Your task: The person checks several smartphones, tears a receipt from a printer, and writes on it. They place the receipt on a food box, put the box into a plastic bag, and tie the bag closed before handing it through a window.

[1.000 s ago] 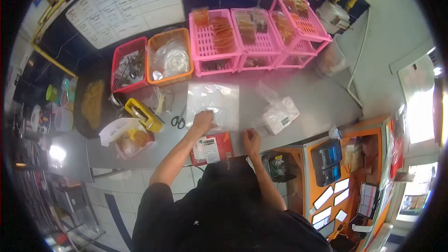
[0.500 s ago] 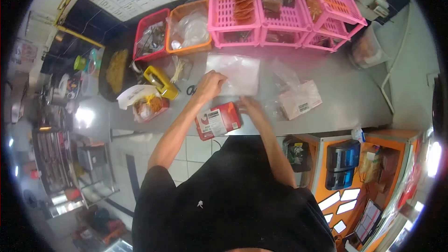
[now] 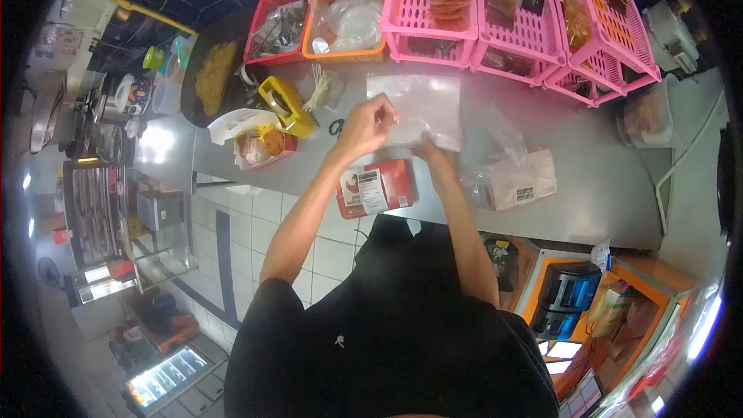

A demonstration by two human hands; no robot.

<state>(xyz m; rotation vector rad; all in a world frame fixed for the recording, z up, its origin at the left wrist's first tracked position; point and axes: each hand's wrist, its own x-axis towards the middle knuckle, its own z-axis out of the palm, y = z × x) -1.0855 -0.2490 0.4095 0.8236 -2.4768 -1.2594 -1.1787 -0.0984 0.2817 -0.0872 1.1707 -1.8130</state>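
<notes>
Clear plastic bags (image 3: 433, 104) lie flat on the steel counter in front of me. Over their left edge is my left hand (image 3: 370, 125), its fingers curled into a pinch; what is between the fingertips is too small to make out. My right hand (image 3: 439, 159) reaches to the front edge of the bags, index finger stretched onto the plastic and the other fingers partly hidden. Between my forearms, at the counter's near edge, sits a closed red food box (image 3: 396, 182) with a printed white label. Black-handled scissors (image 3: 336, 127) lie just left of my left hand.
An open box of food (image 3: 263, 147) and a yellow tape dispenser (image 3: 285, 108) stand at left. On the right is a pale packet (image 3: 526, 178) in clear plastic. Red (image 3: 255, 50) and orange (image 3: 344, 54) baskets and pink racks (image 3: 429, 29) line the back.
The view has shifted, so the counter things appear farther right or higher. My right hand has moved up from beside the red box onto the front of the bags. My left hand stays pinched.
</notes>
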